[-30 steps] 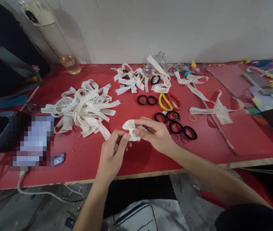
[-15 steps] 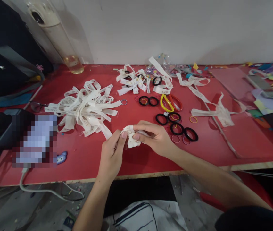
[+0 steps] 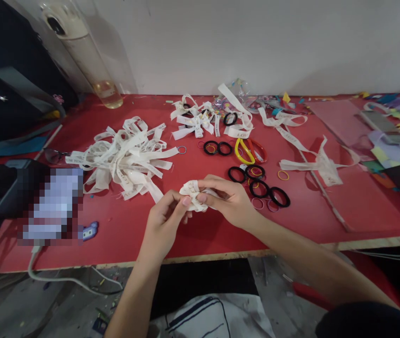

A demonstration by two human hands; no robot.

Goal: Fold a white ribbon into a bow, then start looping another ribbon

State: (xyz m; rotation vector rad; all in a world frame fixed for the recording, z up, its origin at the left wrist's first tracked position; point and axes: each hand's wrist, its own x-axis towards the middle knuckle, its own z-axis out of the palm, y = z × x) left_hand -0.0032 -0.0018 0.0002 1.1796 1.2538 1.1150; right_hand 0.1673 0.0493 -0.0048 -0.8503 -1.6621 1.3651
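Both hands meet just above the near part of the red counter [image 3: 115, 230], closed on one small folded ribbon [image 3: 190, 191] between them. The right hand [image 3: 228, 199] pinches the white bundle with thumb and curled fingers, seemingly so that the folds stay gathered. The left hand [image 3: 166, 220] comes up from below, its thumb and forefinger nipped on the ribbon's near edge and its other fingers bent in. The folded ribbon is lifted clear of the counter, not resting on it, which leaves both hands free to work it from opposite sides. To the left, within easy reach of the left hand, lies a loose heap of ribbon strips [image 3: 126, 157], some printed with letters too small to read. Just beyond the right hand sit several black hair ties [image 3: 256, 183] among thin coloured rubber bands, and behind them scissors [image 3: 247, 150] with yellow and red handles. Farther back, near the wall, lie tied ribbon bows [image 3: 195, 117], set apart from the loose strips. A tall clear bottle [image 3: 90, 61] stands at the far left corner, well out of the way.
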